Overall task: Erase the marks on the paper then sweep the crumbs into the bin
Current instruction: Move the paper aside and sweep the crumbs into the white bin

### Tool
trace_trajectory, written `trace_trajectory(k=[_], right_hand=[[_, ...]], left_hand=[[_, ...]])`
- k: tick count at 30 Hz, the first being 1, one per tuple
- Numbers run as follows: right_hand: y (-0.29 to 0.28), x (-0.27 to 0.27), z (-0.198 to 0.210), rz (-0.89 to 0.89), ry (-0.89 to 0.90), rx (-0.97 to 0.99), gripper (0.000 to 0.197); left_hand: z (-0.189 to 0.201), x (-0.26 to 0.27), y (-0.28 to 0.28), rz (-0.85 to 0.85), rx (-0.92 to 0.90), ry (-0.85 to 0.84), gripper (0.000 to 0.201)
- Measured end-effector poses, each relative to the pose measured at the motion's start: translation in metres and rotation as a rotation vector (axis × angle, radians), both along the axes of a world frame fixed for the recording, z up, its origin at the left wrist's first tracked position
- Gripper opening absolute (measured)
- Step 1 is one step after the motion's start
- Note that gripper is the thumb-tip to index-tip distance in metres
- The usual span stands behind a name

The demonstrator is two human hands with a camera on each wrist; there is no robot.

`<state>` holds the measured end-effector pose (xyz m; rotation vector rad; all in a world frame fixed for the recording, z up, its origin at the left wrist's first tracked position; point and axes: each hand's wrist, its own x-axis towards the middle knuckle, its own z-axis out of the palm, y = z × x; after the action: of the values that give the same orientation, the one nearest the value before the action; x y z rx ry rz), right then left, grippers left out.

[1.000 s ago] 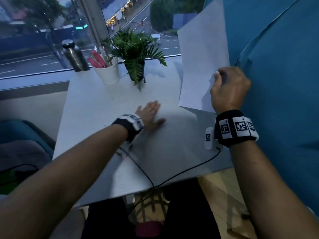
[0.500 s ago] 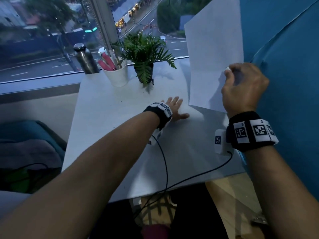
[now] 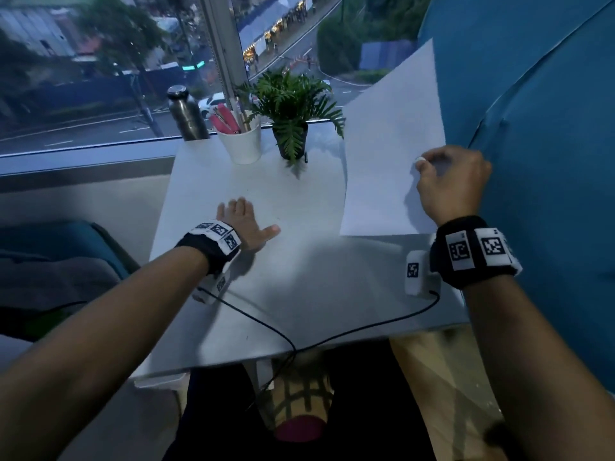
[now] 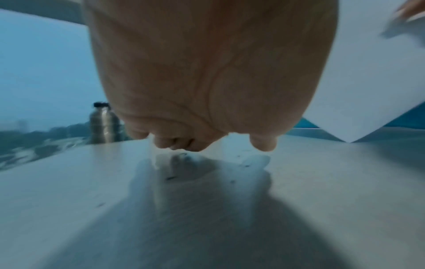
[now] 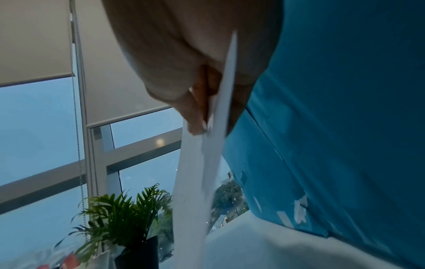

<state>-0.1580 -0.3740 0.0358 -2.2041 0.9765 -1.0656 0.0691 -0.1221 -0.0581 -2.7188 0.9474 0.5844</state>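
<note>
A blank white sheet of paper (image 3: 389, 151) is held up off the table at the right, tilted on edge. My right hand (image 3: 449, 181) pinches its right side; in the right wrist view the thumb and fingers (image 5: 197, 116) clamp the sheet (image 5: 197, 182). My left hand (image 3: 243, 224) lies flat, palm down, fingers straight, on the white table (image 3: 299, 294) left of the paper. Small dark eraser crumbs (image 4: 170, 178) are scattered on the table under and in front of that hand (image 4: 207, 91). No bin is in view.
At the table's far edge stand a steel bottle (image 3: 186, 114), a white cup (image 3: 241, 144) with pink pens and a small potted fern (image 3: 293, 108). A blue partition (image 3: 532, 128) closes the right side. Black cables (image 3: 266, 327) cross the near table edge.
My left hand has slid left and nearer across the table, staying flat. My right hand has kept the lifted paper pinched in roughly the same place.
</note>
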Motion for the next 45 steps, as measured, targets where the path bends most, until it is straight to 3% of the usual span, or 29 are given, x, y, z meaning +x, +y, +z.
trace_trajectory(k=[2, 5, 8, 13, 16, 21, 28, 32, 34, 36, 39, 42, 45], right_hand=[[0.001, -0.003, 0.004, -0.005, 0.127, -0.01, 0.015], [0.0, -0.003, 0.006, -0.006, 0.244, -0.076, 0.013], [-0.005, -0.001, 0.0, 0.028, 0.376, -0.093, 0.009], [-0.004, -0.008, -0.015, 0.068, 0.685, -0.147, 0.013], [0.018, -0.009, -0.027, 0.145, 0.682, -0.269, 0.02], [0.058, -0.007, -0.061, 0.397, 0.83, 0.069, 0.023], [0.035, -0.019, -0.079, 0.437, 0.796, 0.174, 0.008], [0.027, -0.025, -0.088, 0.443, 0.761, 0.164, 0.007], [0.027, -0.024, -0.09, 0.416, 0.752, 0.16, 0.01], [0.027, -0.021, -0.088, 0.389, 0.762, 0.142, 0.013], [0.026, -0.017, -0.088, 0.352, 0.795, 0.067, 0.013], [0.024, -0.016, -0.092, 0.336, 0.788, 0.013, 0.005], [0.022, -0.015, -0.093, 0.317, 0.777, -0.019, 0.007]], left_hand=[[0.01, -0.031, -0.009, -0.167, -0.07, -0.026, 0.097], [0.011, -0.088, -0.038, -0.467, -0.168, 0.112, 0.092], [-0.002, -0.132, -0.062, -0.577, -0.166, 0.225, 0.089], [-0.017, -0.136, -0.064, -0.558, -0.184, 0.196, 0.091], [-0.017, -0.136, -0.064, -0.563, -0.173, 0.175, 0.092], [-0.014, -0.139, -0.067, -0.559, -0.161, 0.182, 0.088], [-0.014, -0.094, -0.016, -0.43, -0.122, 0.162, 0.088], [-0.004, -0.084, -0.004, -0.26, 0.081, -0.034, 0.101], [0.002, -0.096, -0.016, -0.249, 0.078, -0.111, 0.107], [0.006, -0.116, -0.033, -0.358, -0.048, -0.102, 0.107], [0.003, -0.16, -0.055, -0.657, -0.166, -0.011, 0.097], [-0.013, -0.198, -0.061, -0.901, -0.147, 0.009, 0.086], [-0.027, -0.216, -0.055, -0.991, -0.13, 0.073, 0.075]])
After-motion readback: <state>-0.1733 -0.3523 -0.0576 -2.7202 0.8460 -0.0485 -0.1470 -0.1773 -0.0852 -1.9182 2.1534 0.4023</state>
